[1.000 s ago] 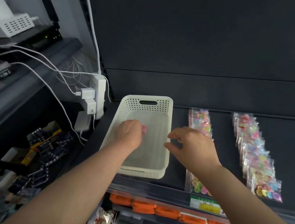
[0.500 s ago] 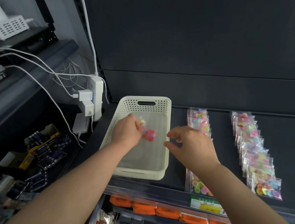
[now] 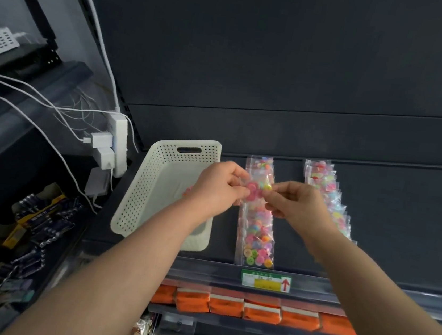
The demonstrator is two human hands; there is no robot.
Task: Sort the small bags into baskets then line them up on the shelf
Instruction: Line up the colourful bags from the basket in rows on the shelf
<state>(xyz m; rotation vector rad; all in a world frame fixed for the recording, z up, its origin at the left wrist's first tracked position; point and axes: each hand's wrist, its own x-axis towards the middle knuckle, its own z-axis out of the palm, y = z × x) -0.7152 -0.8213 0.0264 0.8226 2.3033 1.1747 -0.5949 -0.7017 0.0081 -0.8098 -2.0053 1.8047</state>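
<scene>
A white perforated basket (image 3: 145, 186) stands on the dark shelf (image 3: 403, 217), with one small bag (image 3: 187, 191) faintly visible inside it behind my left wrist. Two rows of small clear bags of coloured buttons lie on the shelf: the middle row (image 3: 258, 236) and the right row (image 3: 323, 185). My left hand (image 3: 219, 186) and my right hand (image 3: 296, 204) meet above the middle row. Both pinch one small bag of pink and yellow buttons (image 3: 257, 190) between their fingertips.
A white power strip with chargers and cables (image 3: 115, 148) hangs left of the basket. A green and yellow price label (image 3: 265, 281) sits on the shelf's front rail. Orange packs (image 3: 252, 310) line the shelf below. Dark packaged goods (image 3: 38, 214) fill the left shelving.
My left hand dropped a bag into the basket, then moved right out of it. Both hands now hold one bag together above the middle row.
</scene>
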